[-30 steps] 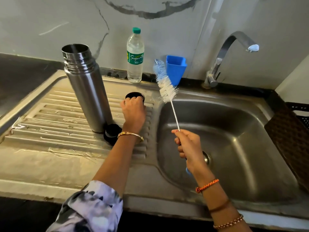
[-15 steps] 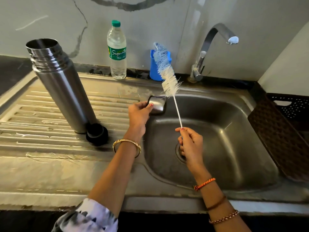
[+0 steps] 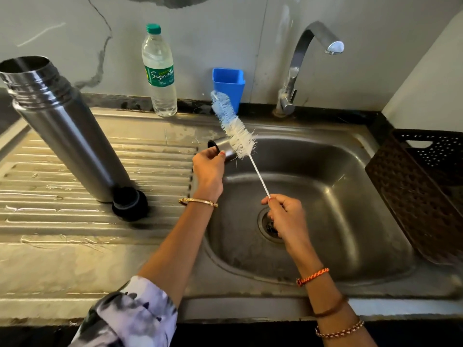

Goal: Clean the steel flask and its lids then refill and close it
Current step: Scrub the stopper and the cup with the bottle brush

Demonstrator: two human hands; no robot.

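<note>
On the drainboard at far left, the open steel flask (image 3: 67, 136) stands upright, with the black inner lid (image 3: 130, 203) touching its base. A water bottle (image 3: 160, 71) and blue cup (image 3: 228, 83) stand behind. The left hand (image 3: 209, 169), which a second ago reached to the drainboard, now grips the steel cup lid (image 3: 224, 147) over the sink (image 3: 350, 186) rim, its black mouth facing left. The right hand (image 3: 288, 216) pinches the bottle brush (image 3: 235, 131) by its wire stem, bristles just beside the lid. Judged from this, scrubbing of the lid is about to begin; refilling remains.
</note>
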